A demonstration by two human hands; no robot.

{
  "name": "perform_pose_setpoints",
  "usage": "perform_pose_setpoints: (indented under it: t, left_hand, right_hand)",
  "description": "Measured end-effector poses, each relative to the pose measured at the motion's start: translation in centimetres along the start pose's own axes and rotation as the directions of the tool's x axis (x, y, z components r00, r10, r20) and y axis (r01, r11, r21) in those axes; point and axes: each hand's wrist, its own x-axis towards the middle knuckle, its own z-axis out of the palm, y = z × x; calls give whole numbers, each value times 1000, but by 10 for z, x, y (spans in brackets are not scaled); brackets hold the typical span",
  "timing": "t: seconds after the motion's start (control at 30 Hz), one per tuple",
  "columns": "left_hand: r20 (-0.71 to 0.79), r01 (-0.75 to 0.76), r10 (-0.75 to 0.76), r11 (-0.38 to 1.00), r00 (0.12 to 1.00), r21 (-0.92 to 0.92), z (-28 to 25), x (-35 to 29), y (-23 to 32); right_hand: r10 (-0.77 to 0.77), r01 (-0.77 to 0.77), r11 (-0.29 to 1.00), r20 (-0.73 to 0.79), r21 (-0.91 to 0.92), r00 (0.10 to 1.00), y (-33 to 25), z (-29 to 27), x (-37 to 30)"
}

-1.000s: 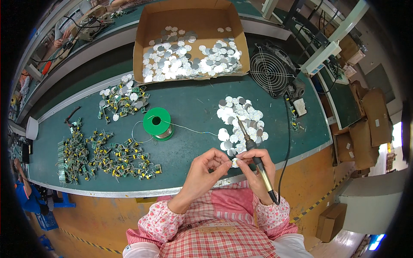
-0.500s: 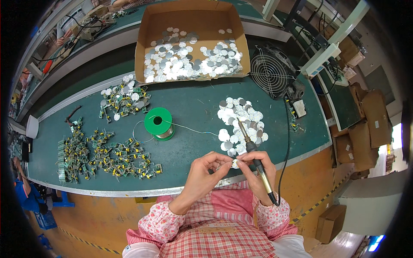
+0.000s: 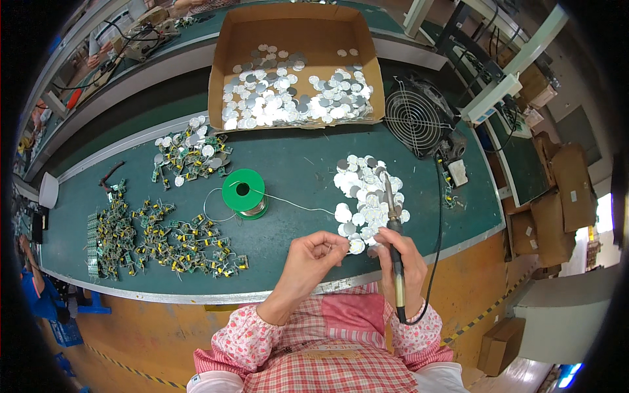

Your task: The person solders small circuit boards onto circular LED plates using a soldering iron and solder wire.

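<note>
My right hand (image 3: 407, 265) is wrapped round a soldering iron (image 3: 397, 275), its tip pointing away over a pile of round white and grey discs (image 3: 367, 190). A greyish disc (image 3: 373, 251) shows at my right fingertips; whether they grip it is unclear. My left hand (image 3: 313, 262) is closed in a pinch just left of the pile, and what lies between its fingers is too small to make out. Between the hands is a white disc (image 3: 356, 246) at the pile's near edge. A green spool of solder wire (image 3: 244, 194) stands left of the pile, its loose wire trailing toward the discs.
Small circuit boards with yellow parts (image 3: 177, 236) lie heaped at the left; another heap (image 3: 191, 154) with discs sits behind. A cardboard box (image 3: 295, 33) of discs stands at the back. To its right is a black fan (image 3: 414, 114). The iron's cable (image 3: 440, 216) crosses the right side.
My hands have moved apart; before, they met at a small white disc. My right hand has turned the iron more upright, its tip shifting right.
</note>
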Motion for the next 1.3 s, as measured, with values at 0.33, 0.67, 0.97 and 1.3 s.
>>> perform_pose_setpoints:
  t: [0.33, 0.67, 0.97, 1.3]
  left_hand:
    - [-41, -26, 20, 988, 999, -154, -13, 18, 8]
    - [-49, -44, 33, 971, 998, -236, -14, 21, 12]
    - [-70, -39, 22, 968, 997, -248, -14, 21, 13]
    - [-49, -47, 36, 967, 998, -252, -16, 19, 10]
  right_hand:
    - [43, -29, 988, -90, 151, 995, -13, -11, -7]
    - [68, -56, 965, -39, 256, 997, -17, -5, -5]
    - [65, -63, 969, 1, 239, 998, -18, 0, -1]
    - [-174, 165, 982, 87, 95, 981, -15, 4, -4]
